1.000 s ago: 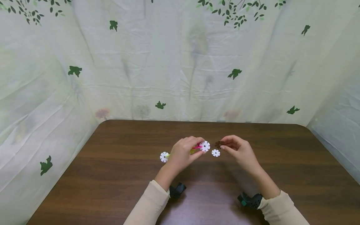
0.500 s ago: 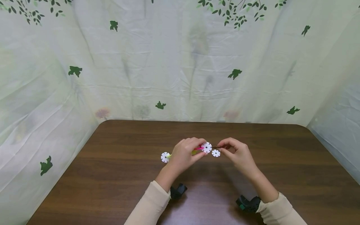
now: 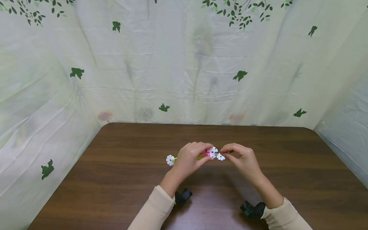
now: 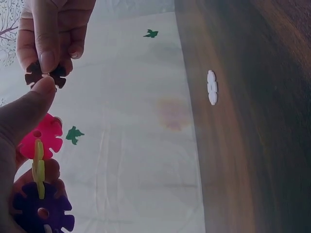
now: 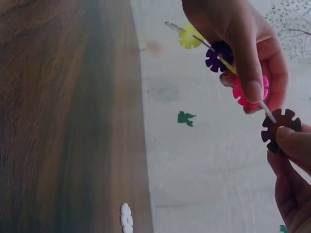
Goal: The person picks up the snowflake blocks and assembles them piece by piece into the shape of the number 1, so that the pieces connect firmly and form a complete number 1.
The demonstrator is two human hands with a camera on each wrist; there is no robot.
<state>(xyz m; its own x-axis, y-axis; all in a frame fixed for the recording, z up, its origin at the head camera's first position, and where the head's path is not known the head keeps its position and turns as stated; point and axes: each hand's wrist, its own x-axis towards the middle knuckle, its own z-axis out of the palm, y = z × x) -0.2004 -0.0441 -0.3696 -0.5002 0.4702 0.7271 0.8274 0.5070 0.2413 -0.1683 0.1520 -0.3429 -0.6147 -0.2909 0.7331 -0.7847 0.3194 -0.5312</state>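
My left hand (image 3: 187, 158) grips a chain of slotted plastic discs. In the right wrist view the chain runs from a white disc at its far end through a yellow disc (image 5: 188, 38), a purple disc (image 5: 212, 62) and another yellow one to a pink disc (image 5: 243, 96). A white disc (image 3: 212, 152) stands at the near end, close to my left thumb. My right hand (image 3: 242, 156) pinches a brown disc (image 5: 279, 121) between thumb and fingers. Its edge meets the white disc, the two set crosswise. One loose white disc (image 4: 212, 87) lies on the table beneath.
The brown wooden table (image 3: 120, 182) reaches back to a pale cloth (image 3: 178, 80) printed with green leaves and birds. Dark wrist cameras (image 3: 183, 196) sit at both cuffs.
My right hand has moved left and turned the brown disc edge-on, bringing it to the white disc. My left hand has shifted slightly right with the chain, now partly covering the loose white disc.
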